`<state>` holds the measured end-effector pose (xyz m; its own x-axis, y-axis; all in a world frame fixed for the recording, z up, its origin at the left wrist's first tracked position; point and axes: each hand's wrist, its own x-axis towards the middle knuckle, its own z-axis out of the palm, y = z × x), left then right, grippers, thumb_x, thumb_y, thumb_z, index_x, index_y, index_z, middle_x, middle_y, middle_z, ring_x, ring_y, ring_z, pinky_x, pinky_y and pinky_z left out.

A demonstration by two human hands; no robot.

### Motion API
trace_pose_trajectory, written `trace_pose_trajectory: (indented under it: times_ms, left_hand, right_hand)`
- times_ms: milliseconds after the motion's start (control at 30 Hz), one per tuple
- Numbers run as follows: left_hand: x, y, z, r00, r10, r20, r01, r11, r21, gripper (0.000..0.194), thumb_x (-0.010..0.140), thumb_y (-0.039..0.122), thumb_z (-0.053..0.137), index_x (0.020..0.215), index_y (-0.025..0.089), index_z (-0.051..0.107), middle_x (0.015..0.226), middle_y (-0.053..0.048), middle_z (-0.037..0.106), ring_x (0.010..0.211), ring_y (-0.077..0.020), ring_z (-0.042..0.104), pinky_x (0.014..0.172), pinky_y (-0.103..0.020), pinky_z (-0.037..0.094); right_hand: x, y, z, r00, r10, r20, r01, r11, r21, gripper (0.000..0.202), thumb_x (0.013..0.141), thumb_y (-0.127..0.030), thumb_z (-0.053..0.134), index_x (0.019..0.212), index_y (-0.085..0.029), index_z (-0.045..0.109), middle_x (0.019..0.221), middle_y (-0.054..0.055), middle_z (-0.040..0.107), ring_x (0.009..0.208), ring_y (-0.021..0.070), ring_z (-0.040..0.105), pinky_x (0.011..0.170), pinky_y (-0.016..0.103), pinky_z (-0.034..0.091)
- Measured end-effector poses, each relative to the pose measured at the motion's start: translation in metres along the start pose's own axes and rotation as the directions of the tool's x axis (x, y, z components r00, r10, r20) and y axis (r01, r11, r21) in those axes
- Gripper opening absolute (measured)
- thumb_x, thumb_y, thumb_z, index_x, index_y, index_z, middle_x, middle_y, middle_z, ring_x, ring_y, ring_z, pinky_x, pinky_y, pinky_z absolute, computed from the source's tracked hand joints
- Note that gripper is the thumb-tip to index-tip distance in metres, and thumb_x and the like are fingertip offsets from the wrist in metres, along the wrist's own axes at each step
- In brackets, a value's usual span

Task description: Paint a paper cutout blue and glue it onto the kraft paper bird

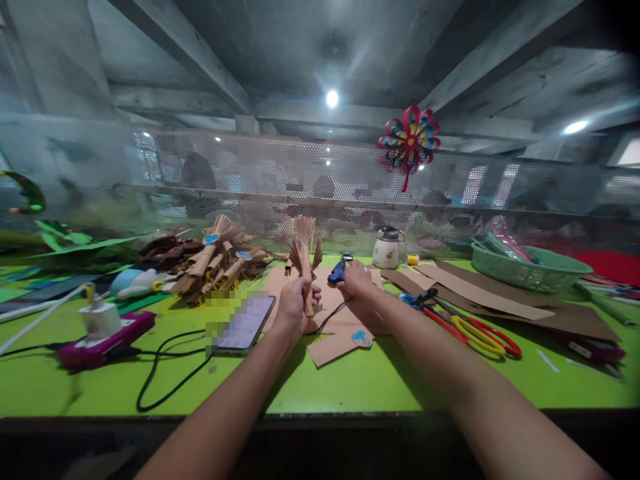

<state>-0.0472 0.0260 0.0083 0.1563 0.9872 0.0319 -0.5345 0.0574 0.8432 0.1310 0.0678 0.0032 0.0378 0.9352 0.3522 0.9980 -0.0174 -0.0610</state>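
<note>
Fingers of the left hand (294,308) close around the lower stem of a folded-paper figure (305,261), its long axis upright and fanned end on top. Just to the figure's right, the right hand (359,279) curls over a blue tool (337,273), which sits between that hand and the figure, near brown cardboard (325,299).

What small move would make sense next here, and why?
Probably bring the blue tool a little toward the pleated paper piece. The left hand holds that piece upright, and the right hand is already at the tool, close beside it. How firmly it grips is unclear.
</note>
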Motion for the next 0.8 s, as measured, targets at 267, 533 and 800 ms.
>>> trace_pose_trajectory:
  times_ms: [267,533,800]
  left_hand:
    - [0.001,-0.001,0.002,0.996,-0.09,0.022,0.09,0.995,-0.032,0.019,0.071,0.019,0.056,0.088,0.012,0.059,0.057,0.0,0.057,0.043,-0.0088,0.051,0.039,-0.016,0.039]
    - [-0.005,-0.004,0.007,0.994,-0.087,0.061,0.088,0.996,-0.02,0.017,0.07,0.016,0.054,0.085,0.011,0.059,0.056,-0.001,0.056,0.042,-0.0096,0.05,0.039,-0.018,0.042]
    - [-0.007,-0.008,0.009,0.989,-0.115,0.096,0.111,0.993,0.04,0.006,0.07,0.015,0.051,0.074,0.013,0.055,0.056,-0.002,0.056,0.043,-0.0091,0.049,0.039,-0.017,0.04]
  right_hand:
    - [-0.046,0.029,-0.024,0.996,-0.09,0.014,0.088,0.987,0.133,0.025,0.093,-0.026,0.049,0.111,-0.015,0.062,0.12,0.015,0.058,0.107,0.0264,0.05,0.085,0.033,0.039]
    - [-0.121,0.047,-0.036,0.967,-0.112,0.227,0.05,0.964,0.262,0.034,0.089,-0.03,0.052,0.064,-0.013,0.067,0.064,0.008,0.065,0.057,0.0148,0.051,0.053,0.026,0.028]
    - [-0.126,0.036,-0.025,0.947,-0.042,0.319,-0.091,0.915,0.392,0.025,0.083,-0.033,0.061,0.072,-0.012,0.069,0.065,0.006,0.067,0.057,0.0139,0.054,0.05,0.023,0.031]
